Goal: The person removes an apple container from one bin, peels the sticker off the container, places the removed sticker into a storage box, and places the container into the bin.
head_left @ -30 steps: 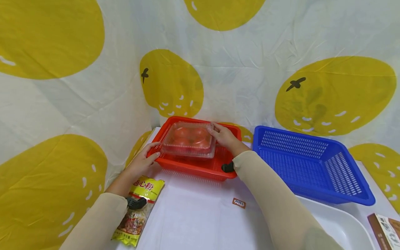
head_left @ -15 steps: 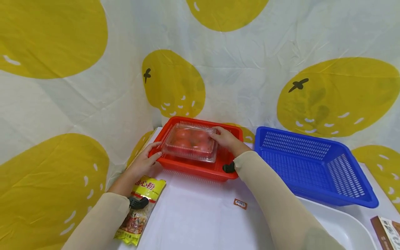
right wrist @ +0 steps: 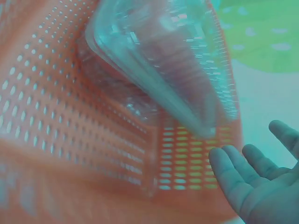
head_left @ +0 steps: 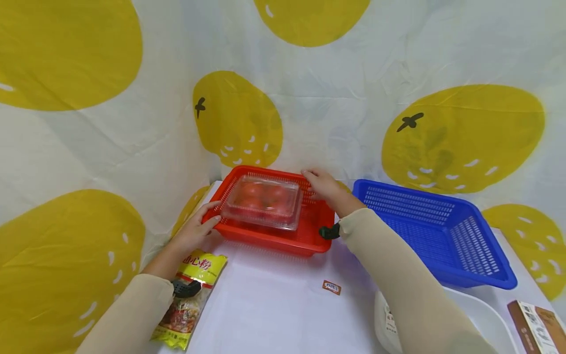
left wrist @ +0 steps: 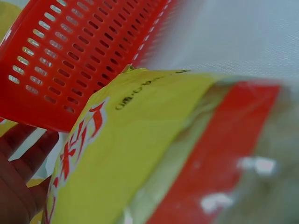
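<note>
A clear plastic clamshell box of tomatoes (head_left: 263, 201) lies slightly tilted in the red basket (head_left: 269, 241). My left hand (head_left: 194, 229) is at the basket's left rim, its fingertips right at the edge; in the left wrist view its fingers (left wrist: 39, 151) look straight and spread beside the basket wall. My right hand (head_left: 325, 187) hovers over the right back rim, apart from the box, with nothing in it. The right wrist view shows its fingers (right wrist: 231, 179) spread and loosely bent. Under my left forearm lies a yellow pasta bag (head_left: 194, 295), partly covered by the sleeve.
To the right stands a blue basket (head_left: 424, 236). In front of it is a white tub (head_left: 482, 314), partly behind my right sleeve, with a brown box (head_left: 537, 327) beside it. A small orange-brown label (head_left: 331, 287) lies on the white table (head_left: 274, 305). A patterned curtain hangs behind.
My right hand has let go of the tomato box's right edge and moved right to the basket's rim. The box has settled lower in the basket. My left hand stays at the left rim.
</note>
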`<control>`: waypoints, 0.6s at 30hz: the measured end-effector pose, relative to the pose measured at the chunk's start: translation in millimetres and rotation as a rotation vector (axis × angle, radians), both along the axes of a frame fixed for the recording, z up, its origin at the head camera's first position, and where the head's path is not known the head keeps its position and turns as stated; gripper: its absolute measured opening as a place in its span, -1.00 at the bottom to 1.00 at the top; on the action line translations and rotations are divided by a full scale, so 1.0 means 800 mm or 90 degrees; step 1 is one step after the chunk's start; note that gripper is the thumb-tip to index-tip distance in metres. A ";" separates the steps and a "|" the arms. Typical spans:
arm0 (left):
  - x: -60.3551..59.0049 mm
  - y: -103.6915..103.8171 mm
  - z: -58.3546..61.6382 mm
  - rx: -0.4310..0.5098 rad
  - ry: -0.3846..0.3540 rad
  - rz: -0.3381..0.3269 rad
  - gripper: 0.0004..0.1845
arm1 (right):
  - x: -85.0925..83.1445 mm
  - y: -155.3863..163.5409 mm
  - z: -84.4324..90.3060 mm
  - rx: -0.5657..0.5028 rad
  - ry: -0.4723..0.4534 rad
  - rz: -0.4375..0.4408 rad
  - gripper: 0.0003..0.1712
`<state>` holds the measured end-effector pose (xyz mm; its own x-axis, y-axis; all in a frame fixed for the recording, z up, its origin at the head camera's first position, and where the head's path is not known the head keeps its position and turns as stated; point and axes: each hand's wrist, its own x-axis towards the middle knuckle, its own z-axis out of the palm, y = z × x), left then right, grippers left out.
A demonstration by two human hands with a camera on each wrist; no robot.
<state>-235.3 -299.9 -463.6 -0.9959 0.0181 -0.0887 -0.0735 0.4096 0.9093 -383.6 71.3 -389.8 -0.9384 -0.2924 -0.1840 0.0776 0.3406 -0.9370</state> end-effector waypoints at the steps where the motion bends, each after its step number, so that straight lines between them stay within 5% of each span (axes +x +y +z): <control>1: 0.001 -0.001 0.001 -0.004 -0.005 0.002 -0.33 | 0.003 0.004 0.005 0.013 0.010 0.005 -0.30; 8: 0.006 -0.007 0.009 -0.128 0.023 0.004 -0.29 | 0.048 0.043 0.029 0.133 0.099 0.047 -0.32; 18: 0.006 -0.005 0.031 -0.434 0.232 -0.008 -0.29 | 0.124 0.081 0.027 0.296 0.265 0.123 -0.30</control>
<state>-230.5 -303.8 -439.0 -0.9642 0.0883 0.2499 0.1906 0.8863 0.4221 -284.1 136.4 -367.8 -0.8974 -0.4399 0.0350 -0.3624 0.6894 -0.6272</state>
